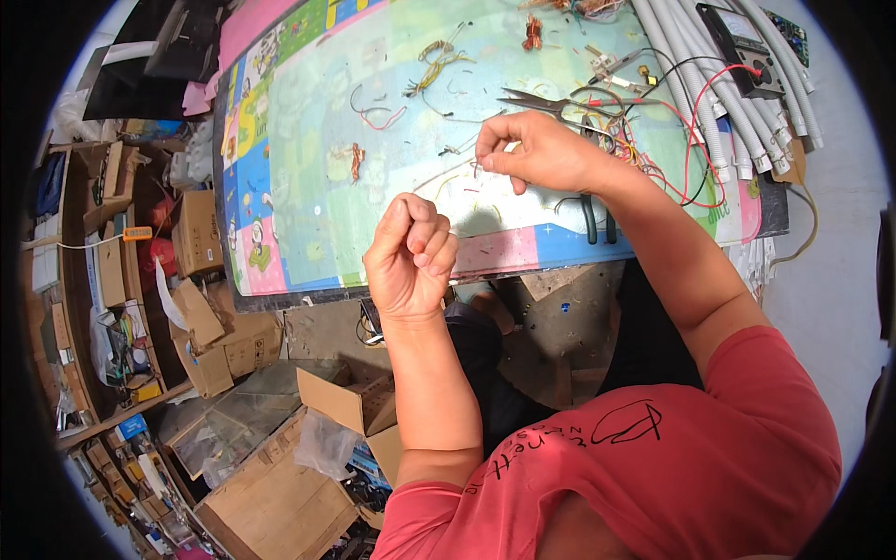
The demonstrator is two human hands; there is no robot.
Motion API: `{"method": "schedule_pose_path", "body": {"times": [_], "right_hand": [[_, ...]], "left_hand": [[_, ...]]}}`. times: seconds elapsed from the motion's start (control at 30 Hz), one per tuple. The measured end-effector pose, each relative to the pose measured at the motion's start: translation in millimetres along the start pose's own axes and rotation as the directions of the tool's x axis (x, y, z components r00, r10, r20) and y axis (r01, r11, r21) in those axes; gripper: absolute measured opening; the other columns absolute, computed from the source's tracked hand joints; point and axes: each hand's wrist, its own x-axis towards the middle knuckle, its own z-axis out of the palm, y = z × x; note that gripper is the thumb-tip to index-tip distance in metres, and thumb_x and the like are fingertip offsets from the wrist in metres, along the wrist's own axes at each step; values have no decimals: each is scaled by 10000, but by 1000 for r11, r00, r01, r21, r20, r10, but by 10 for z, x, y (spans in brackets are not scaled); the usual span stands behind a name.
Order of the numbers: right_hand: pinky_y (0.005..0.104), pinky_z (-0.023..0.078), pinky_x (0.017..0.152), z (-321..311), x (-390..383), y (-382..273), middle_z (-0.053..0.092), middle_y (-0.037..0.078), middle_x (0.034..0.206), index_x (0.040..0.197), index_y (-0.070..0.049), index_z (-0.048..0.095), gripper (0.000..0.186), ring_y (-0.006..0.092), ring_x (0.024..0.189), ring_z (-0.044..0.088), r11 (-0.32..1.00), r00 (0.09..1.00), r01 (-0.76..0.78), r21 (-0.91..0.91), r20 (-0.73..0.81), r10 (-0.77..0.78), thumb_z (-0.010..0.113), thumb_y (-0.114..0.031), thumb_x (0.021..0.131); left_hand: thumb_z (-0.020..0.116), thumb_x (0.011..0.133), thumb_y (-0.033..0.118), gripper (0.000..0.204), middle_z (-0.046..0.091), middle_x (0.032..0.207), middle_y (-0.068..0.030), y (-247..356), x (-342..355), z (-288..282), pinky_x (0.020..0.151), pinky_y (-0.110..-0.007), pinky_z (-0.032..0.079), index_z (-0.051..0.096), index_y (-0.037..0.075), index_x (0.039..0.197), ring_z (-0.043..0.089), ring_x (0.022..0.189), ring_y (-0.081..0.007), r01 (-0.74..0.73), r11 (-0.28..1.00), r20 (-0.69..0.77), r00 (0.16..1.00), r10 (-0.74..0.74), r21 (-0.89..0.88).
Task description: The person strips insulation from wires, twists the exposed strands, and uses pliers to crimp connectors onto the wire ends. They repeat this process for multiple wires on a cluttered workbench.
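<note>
My left hand (411,247) is raised at the near edge of the table, its fingers curled closed. From its fingertips a thin greyish wire (443,174) runs toward my right hand (527,154), which pinches thumb against forefinger over the tabletop. The fingers partly cover the wire's ends. Just beyond my right hand lie scissors (541,101) with dark blades. Dark-handled pliers (590,219) rest under my right forearm, their handles toward me. Short wire scraps lie around both hands. A small copper wire bundle (357,161) sits beyond my left hand.
The table (308,103) has a colourful printed cover. Yellow wires (434,70) and another copper bundle (532,33) lie farther back. A multimeter (747,56) with red and black leads rests on white conduit pipes (686,89) at right. Cardboard boxes (336,401) and shelves (140,308) stand left.
</note>
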Motion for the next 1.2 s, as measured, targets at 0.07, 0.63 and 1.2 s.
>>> {"method": "schedule_pose_path", "body": {"times": [0.07,0.63,1.2], "right_hand": [[290,477,528,66,0,-62,653,73,756,929,-15,622,111,129,574,621,996,999,-14,-87,-33,11,602,-112,878],[288,471,543,128,-103,-244,629,92,760,883,4,641,97,141,614,634,951,964,244,-191,-57,-259,622,-90,872],[340,479,564,30,-109,-241,620,132,697,827,-1,644,109,209,580,625,868,946,262,-422,-65,-316,653,-109,826]], "left_hand": [[447,1017,163,216,422,677,-19,23,-1,43,469,-233,334,537,-29,977,362,542,-96,-110,990,-145,985,97,-88],[521,973,199,240,443,632,46,-164,35,123,486,-205,296,622,-15,937,359,538,-36,154,702,-224,975,8,695],[634,910,150,179,499,642,57,-289,50,45,457,-221,230,654,1,814,301,516,-22,170,208,-236,906,353,963]]}}
